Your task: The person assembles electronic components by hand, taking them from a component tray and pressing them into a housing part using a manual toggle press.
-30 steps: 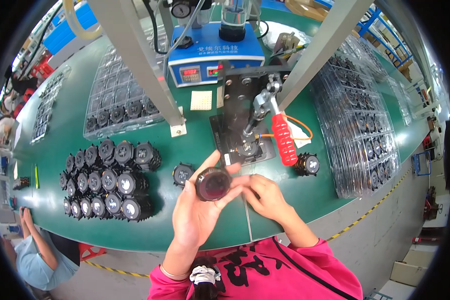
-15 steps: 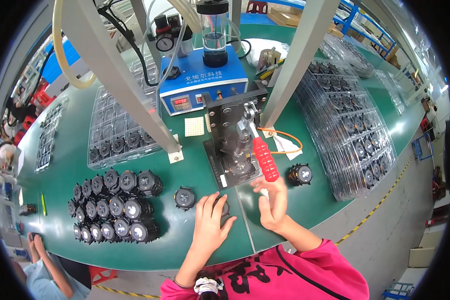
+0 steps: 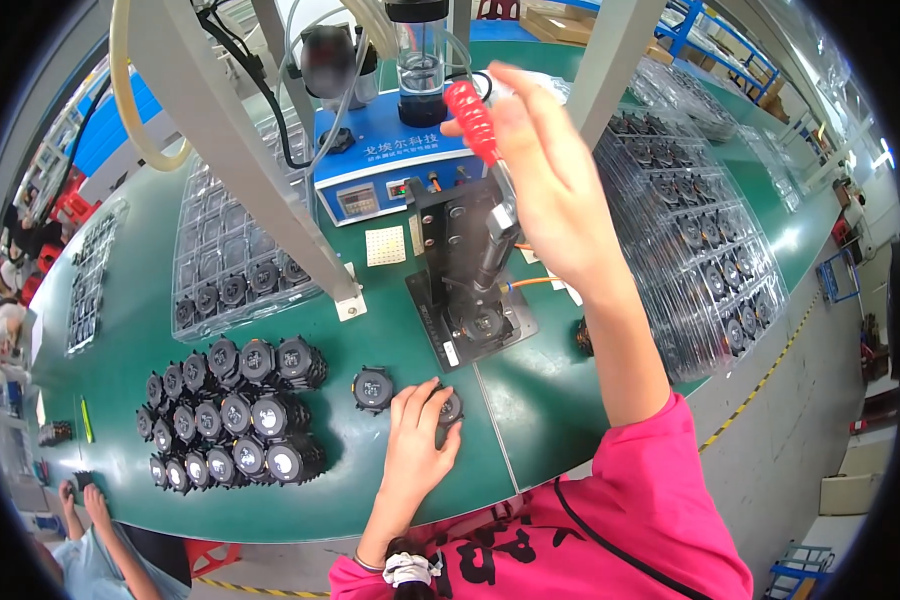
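My right hand [image 3: 560,190] is raised at the clamp, its fingers around the red lever handle [image 3: 472,122], which points up and away from me. Below it, the black toggle-clamp fixture [image 3: 448,235] stands on a dark base plate, with a round black watch case [image 3: 484,322] in its seat under the plunger. On the bench in front of the fixture, my left hand [image 3: 417,435] has its fingers and thumb closed about another round watch case [image 3: 451,407]. A further watch case [image 3: 373,388] lies just left of that hand.
Stacked watch cases [image 3: 235,412] stand in rows at left. Clear trays of watch cases [image 3: 685,230] lie at right, more trays [image 3: 235,250] behind the slanted post [image 3: 260,160]. A blue tester [image 3: 400,165] sits behind the fixture. A co-worker's hands [image 3: 85,500] are at far left.
My right hand has moved up and away with the red lever handle, which swung from pointing down toward me to pointing up. My left hand stays nearly in place at its watch case.
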`<control>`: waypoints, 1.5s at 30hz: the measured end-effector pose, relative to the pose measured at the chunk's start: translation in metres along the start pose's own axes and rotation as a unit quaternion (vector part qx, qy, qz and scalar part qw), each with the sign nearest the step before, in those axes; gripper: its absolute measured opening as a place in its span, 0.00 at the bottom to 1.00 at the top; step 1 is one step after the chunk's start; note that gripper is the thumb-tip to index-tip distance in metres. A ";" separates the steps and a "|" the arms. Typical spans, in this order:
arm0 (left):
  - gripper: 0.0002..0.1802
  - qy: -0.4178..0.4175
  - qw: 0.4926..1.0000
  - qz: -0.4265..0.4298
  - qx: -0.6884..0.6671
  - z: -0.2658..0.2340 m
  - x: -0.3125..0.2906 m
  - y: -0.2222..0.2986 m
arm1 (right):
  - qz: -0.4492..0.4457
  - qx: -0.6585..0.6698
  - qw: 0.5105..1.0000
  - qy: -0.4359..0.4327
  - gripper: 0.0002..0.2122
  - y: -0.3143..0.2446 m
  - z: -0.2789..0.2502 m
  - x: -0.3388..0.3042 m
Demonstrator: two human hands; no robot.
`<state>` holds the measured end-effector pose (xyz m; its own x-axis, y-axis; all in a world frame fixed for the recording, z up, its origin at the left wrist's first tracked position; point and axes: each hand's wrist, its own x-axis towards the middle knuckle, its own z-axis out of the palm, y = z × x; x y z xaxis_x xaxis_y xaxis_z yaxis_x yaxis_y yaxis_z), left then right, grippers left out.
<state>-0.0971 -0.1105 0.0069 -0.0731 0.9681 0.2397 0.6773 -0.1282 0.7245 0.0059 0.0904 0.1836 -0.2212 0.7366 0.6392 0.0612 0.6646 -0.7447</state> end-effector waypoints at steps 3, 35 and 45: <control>0.27 0.009 1.000 0.009 0.008 0.001 -0.001 -0.002 | -0.139 -0.183 0.972 0.052 0.08 0.017 -0.017 -0.031; 0.28 0.187 0.982 -0.019 -0.010 -0.083 0.194 0.104 | 0.234 -0.335 0.876 -0.257 0.24 0.050 -0.128 -0.142; 0.15 0.249 0.854 0.425 0.166 -0.002 0.124 0.063 | 0.222 -0.420 0.833 -0.284 0.24 0.064 -0.117 -0.150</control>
<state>-0.0650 0.0011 0.0839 0.3013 0.3337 0.8932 0.8053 -0.5906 -0.0510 0.1573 0.0378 0.0626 -0.4061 0.9131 -0.0352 0.8661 0.3724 -0.3335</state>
